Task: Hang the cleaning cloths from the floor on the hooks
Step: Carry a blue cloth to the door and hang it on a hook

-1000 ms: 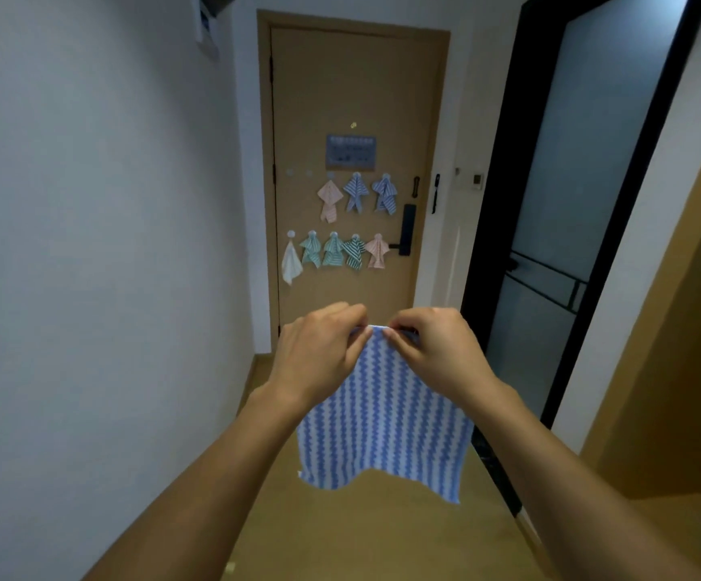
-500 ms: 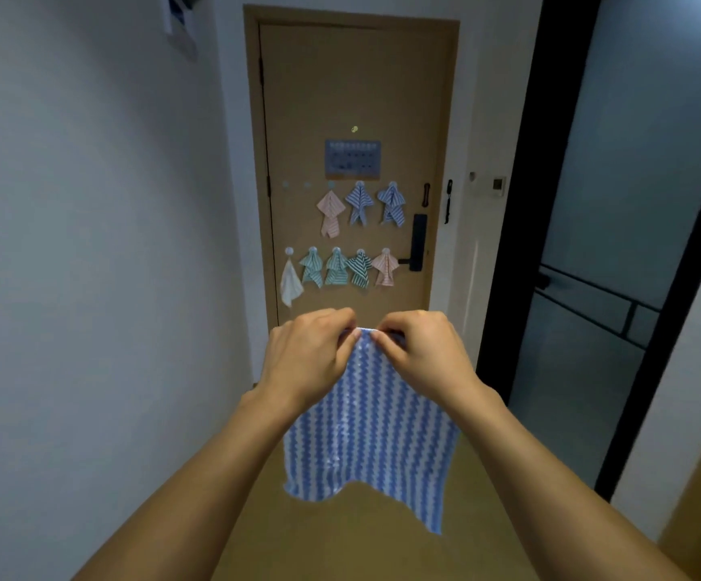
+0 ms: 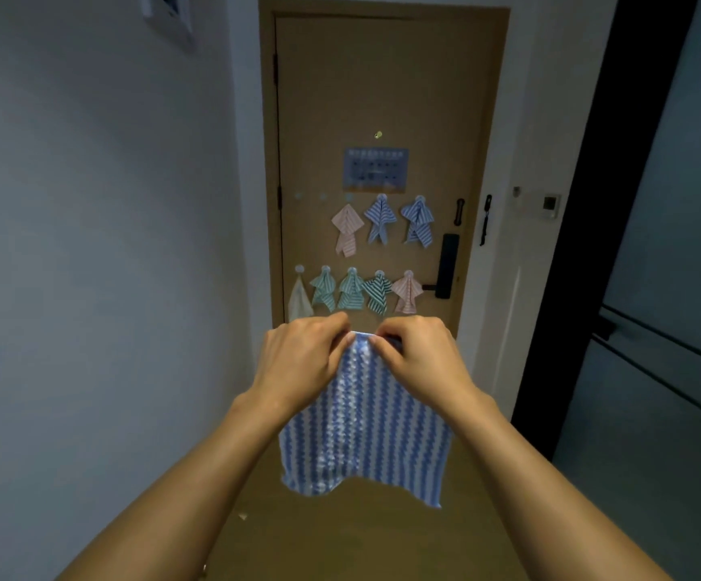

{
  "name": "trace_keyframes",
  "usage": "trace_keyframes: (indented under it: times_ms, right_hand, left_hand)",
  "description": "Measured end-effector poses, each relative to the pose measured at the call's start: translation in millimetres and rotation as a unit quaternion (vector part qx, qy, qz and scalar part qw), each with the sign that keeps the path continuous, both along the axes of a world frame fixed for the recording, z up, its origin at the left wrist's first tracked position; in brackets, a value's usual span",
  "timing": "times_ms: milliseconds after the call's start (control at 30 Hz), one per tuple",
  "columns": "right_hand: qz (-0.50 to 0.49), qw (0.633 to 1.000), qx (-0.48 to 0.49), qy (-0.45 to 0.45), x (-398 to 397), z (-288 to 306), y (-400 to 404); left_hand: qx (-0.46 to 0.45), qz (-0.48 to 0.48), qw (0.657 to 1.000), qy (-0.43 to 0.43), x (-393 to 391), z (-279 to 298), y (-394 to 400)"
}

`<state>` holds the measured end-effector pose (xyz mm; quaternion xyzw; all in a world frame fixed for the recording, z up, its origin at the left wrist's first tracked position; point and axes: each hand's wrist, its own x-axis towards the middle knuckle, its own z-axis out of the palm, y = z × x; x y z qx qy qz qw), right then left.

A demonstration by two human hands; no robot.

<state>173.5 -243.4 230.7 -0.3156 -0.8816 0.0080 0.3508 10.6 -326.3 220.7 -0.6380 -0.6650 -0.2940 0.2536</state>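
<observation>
- Narrow hallway, pale walls on both sides, ending in a tan door (image 3: 382,98) where two rows of hooks carry folded cloths.
- Upper row: a pink cloth (image 3: 346,229) and two blue ones; left of them sit what look like two or three bare hooks (image 3: 298,196), faint and small.
- Lower row: a white cloth (image 3: 300,301), three green ones and a pink one, every hook there taken.
- Left hand (image 3: 298,362) and right hand (image 3: 422,362) are raised in front of the door, well short of it, each grip pinched shut on the top edge of a blue striped cloth (image 3: 365,429).
- That cloth hangs free below the fingers, flat and spread, its bottom edge uneven above the floor (image 3: 361,538).
- Thumbs nearly touch at the middle of the top edge, so the step looks like bunching the cloth to a point for hanging.
- To do it well: gather the middle into a firm small peak, keep both pinches tight so the weave does not slip, and let the sides drop evenly.
- Aim for a bare upper hook, press the peak fully over it, and release one hand at a time.
- Risk: a loose bunch may slide off.
</observation>
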Motion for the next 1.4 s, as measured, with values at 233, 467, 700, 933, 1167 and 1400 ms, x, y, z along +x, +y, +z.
trace_keyframes:
  times_ms: [233,467,700,933,1167,1400]
  right_hand:
    - [-0.023,1.0,-0.005,-0.002,-32,-8,91]
    - [-0.043,0.999,0.017,-0.011,-84,-3,189]
    - [-0.059,0.998,0.009,-0.012,-155,16,300]
    - [-0.066,0.998,0.004,-0.011,-219,15,384]
    - [-0.029,0.999,-0.046,0.005,-279,8,473]
    - [0.025,0.997,-0.065,0.022,-352,11,589]
  left_hand:
    - [0.009,-0.011,1.0,-0.008,-32,-8,92]
    - [0.042,-0.056,0.997,-0.014,-88,-10,202]
    - [0.041,-0.075,0.996,-0.034,-162,8,317]
    - [0.028,-0.081,0.995,-0.043,-226,7,403]
    - [-0.002,-0.036,0.998,-0.054,-286,1,486]
    - [0.0,0.023,0.998,-0.055,-350,3,585]
